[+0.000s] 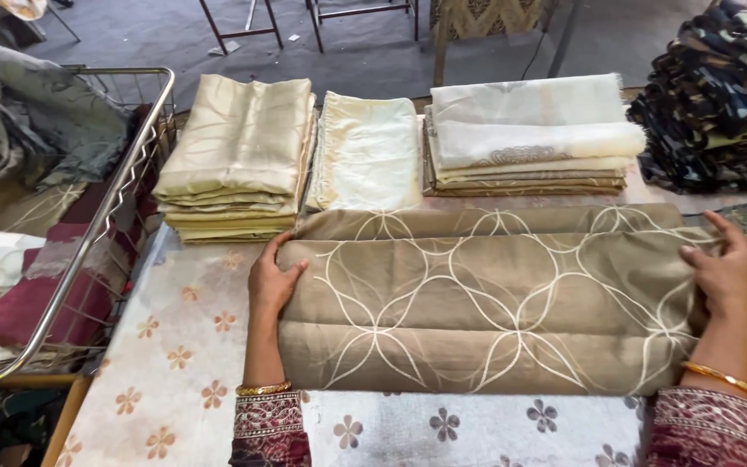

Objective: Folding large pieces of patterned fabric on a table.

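Note:
A long folded piece of tan cloth (486,303) with a pale looping line pattern lies across the table in front of me. My left hand (271,278) grips its left end, thumb on top. At the other end my right hand (726,270) clasps the cloth's right edge, fingers over the fold. Both wrists wear gold bangles, and the sleeves are dark red with embroidery.
Behind the cloth stand a cream folded stack (239,160), a pale yellow folded piece (369,151) and a white-and-beige stack (525,134). A dark patterned pile (719,95) sits at the back right. A wire basket (123,186) holding fabrics stands to the left. The table cover (179,346) is floral.

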